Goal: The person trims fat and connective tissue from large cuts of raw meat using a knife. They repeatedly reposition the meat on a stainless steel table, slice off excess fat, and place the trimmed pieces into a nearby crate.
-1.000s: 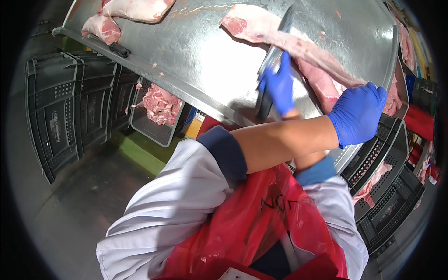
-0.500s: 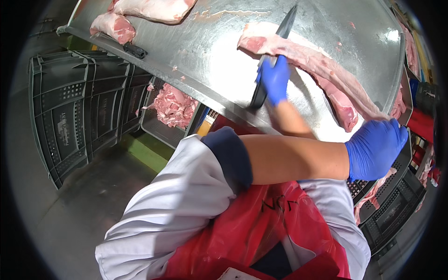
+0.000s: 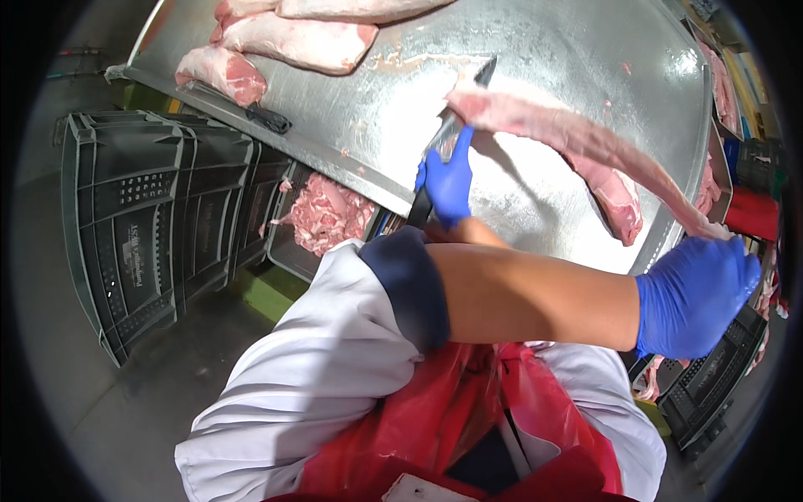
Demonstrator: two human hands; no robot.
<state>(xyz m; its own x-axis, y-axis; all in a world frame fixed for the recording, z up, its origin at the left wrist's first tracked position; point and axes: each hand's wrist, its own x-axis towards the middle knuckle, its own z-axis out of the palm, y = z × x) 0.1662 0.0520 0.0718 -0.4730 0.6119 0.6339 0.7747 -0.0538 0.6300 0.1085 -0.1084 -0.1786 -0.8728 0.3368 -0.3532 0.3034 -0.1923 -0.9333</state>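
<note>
My left arm crosses over to the right, and my blue-gloved left hand [image 3: 697, 297] is closed on the near end of a long pale meat strip [image 3: 585, 135]. The strip is stretched above the metal table. My right hand [image 3: 449, 186], also gloved in blue, grips a knife [image 3: 443, 134] with its index finger along the blade. The blade passes by the strip's far end; whether it touches there I cannot tell. A pinker length of meat [image 3: 609, 192] lies beneath the strip, and the strip partly hides it. My left forearm covers part of my right one.
Several large meat pieces [image 3: 293, 40] lie at the table's [image 3: 376, 109] far left, a black-handled tool [image 3: 269, 119] beside them. Below the left edge, a crate holds meat trimmings [image 3: 326, 213]; dark crates [image 3: 134, 226] stand further left. More crates [image 3: 711, 376] stand at the right.
My right hand has drawn the knife left and nearer to me. My left hand has moved right and slightly down, pulling the strip taut and away from the pinker meat. The view has shifted slightly.
</note>
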